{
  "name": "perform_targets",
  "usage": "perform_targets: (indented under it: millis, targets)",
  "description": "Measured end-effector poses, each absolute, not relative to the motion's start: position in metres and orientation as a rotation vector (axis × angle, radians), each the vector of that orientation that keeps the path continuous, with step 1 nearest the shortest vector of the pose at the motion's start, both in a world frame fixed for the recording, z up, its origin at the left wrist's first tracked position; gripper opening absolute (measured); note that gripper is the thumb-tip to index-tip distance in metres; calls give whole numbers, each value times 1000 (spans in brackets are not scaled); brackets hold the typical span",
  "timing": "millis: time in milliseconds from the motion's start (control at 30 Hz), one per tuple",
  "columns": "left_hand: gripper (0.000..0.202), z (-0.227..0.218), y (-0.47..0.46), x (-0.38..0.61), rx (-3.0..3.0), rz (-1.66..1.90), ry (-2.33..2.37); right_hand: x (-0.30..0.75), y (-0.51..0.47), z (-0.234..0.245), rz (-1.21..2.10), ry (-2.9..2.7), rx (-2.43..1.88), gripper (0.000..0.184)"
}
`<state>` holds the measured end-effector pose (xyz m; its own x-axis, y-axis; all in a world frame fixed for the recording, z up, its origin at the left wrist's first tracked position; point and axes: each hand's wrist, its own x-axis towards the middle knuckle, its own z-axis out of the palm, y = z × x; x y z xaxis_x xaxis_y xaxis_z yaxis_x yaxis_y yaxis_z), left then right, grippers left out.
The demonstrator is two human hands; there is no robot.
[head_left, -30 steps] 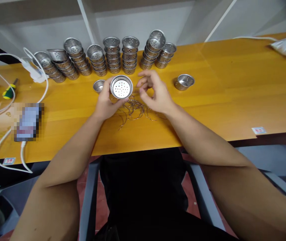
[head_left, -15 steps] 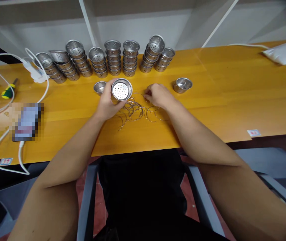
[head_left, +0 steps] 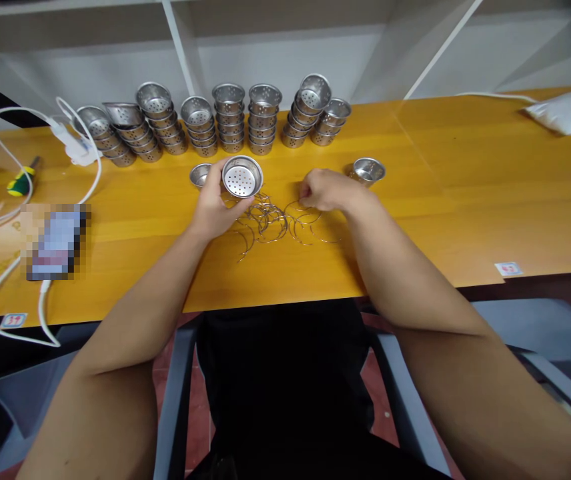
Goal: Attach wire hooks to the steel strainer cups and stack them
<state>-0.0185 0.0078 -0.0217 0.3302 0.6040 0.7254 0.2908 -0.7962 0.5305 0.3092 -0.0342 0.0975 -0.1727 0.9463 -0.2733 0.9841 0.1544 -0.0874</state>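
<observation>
1. Worktop [head_left: 465,187] carried stacked cups [head_left: 230,120] at 12 o'clock from both hands.
2. Left hand [head_left: 215,207] gripped a perforated cup [head_left: 242,177], just at 11 o'clock of the wire pile [head_left: 270,223].
3. Right hand [head_left: 328,190] was curled at the pile's 2 o'clock, fingertips on the wires; couldn't tell if it pinched one.

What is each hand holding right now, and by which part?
Left hand grips the perforated cup by its outer wall. Right hand rests curled on the wire rings; grasp unclear.

Small assembly workshop: wooden bench [head_left: 465,193] w/ stacked steel strainer cups [head_left: 245,120], screwdriver [head_left: 21,180]
</observation>
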Motion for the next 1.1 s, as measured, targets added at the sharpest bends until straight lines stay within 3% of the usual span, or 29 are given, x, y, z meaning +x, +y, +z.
perform_targets:
  millis: [300,433,567,967,1100]
  targets:
    - [97,-23,9,-20,2297,1445,788,307,-50,105,-333,2406,1819,22]
    - [95,-20,6,-19,2297,1426,809,293,-54,90,-471,2698,1727,27]
    - [98,-19,5,-19,2298,1398,840,274,-54,77,-491,2681,1728,21]
    - [102,-19,7,-19,2296,1373,858,278,-55,74,-638,2787,1796,23]
    - [105,-18,5,-17,2281,1378,852,287,-55,74,-823,2850,1843,16]
